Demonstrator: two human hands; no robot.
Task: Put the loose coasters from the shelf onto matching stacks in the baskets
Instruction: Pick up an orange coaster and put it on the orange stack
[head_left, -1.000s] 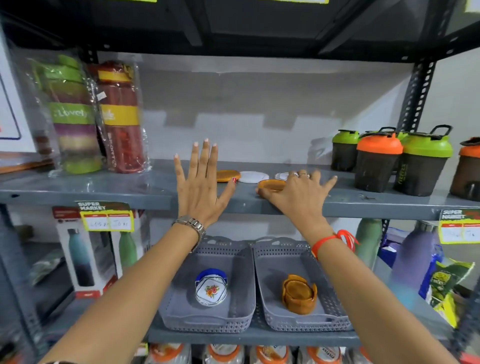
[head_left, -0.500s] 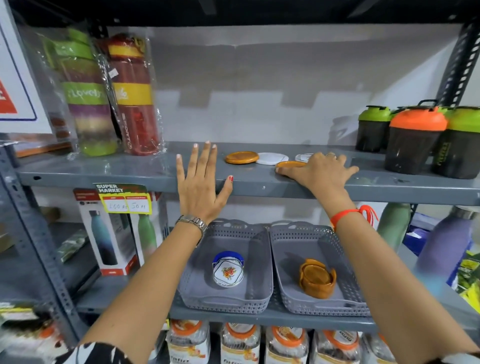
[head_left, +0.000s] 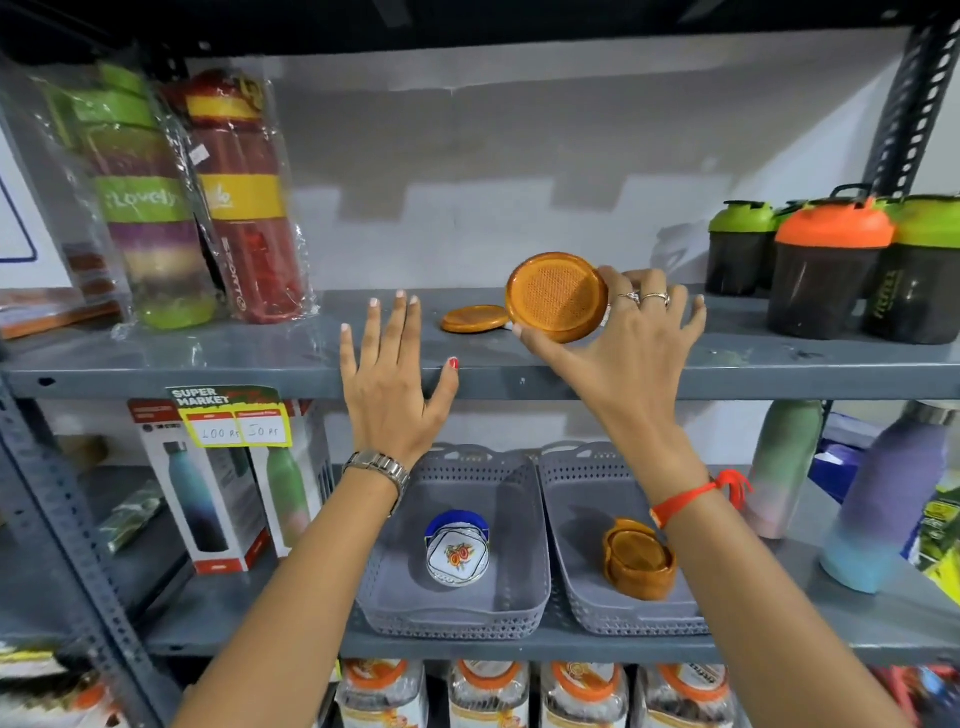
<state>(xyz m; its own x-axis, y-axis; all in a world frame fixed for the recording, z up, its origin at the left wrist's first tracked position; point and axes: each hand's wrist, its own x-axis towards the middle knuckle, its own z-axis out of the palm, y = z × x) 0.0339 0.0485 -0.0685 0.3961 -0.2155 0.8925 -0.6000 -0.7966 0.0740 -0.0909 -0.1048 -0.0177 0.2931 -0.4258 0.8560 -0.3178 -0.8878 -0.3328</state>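
Your right hand (head_left: 621, 353) has lifted an orange coaster (head_left: 557, 296) off the shelf (head_left: 208, 358), pinching its rim; left hand (head_left: 389, 384) stays spread. Matching orange stack (head_left: 638, 558) waits at five o'clock.

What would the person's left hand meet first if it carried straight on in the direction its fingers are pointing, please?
The left hand points up and back over the grey upper shelf. Its line looks free of goods: the loose orange coaster lies to its right. It would probably reach the back wall first, though depth is unclear.
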